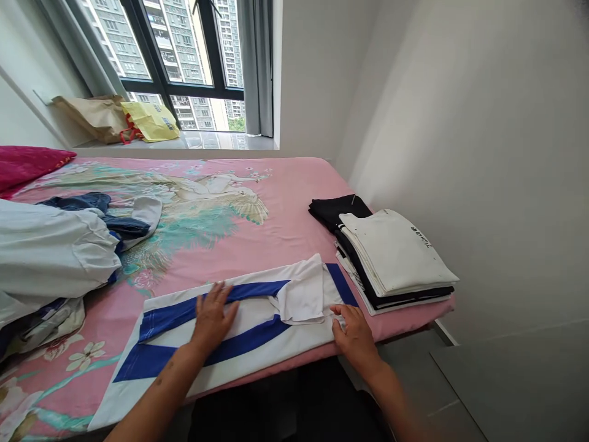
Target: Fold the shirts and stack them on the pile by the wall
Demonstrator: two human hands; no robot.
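Note:
A white garment with blue stripes point(257, 331) lies partly folded along the near edge of the bed, one sleeve turned over on top. My left hand point(212, 314) rests flat on it, fingers stretched out over a blue stripe. My right hand point(355, 334) sits at the garment's right end, fingers curled on the fabric edge near the bed's corner. A stack of folded clothes point(391, 258), white on top with black beneath, stands just right of the garment.
The pink bedsheet point(285, 215) has a bird print. A heap of unfolded white and blue clothes point(55, 252) lies at the left. A red pillow point(27, 164) sits far left. Bags point(115, 116) rest on the window ledge. A wall runs along the right.

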